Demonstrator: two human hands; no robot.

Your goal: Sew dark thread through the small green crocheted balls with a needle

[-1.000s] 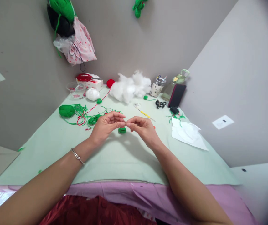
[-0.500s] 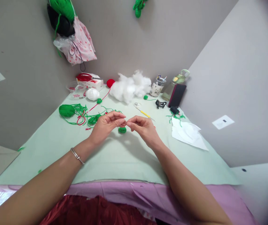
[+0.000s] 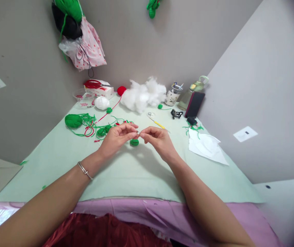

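Observation:
My left hand [image 3: 117, 137] and my right hand [image 3: 157, 139] meet fingertip to fingertip above the pale green table cover [image 3: 136, 171]. Both pinch something thin and small between them, possibly a needle or thread; I cannot make it out. A small green crocheted piece [image 3: 134, 142] lies on the cover just below the fingertips. A silver bangle [image 3: 85, 171] sits on my left wrist.
A green yarn ball [image 3: 72, 121] with tangled green and red strands lies at the left. White stuffing [image 3: 143, 96], a red yarn ball [image 3: 121, 90], a cup of tools [image 3: 172, 96], a dark phone [image 3: 194, 104], a yellow-handled hook [image 3: 158, 124] and white paper [image 3: 206, 145] lie farther back and right.
Both hands stay pinched together in nearly the same spot; the fingers shifted only slightly.

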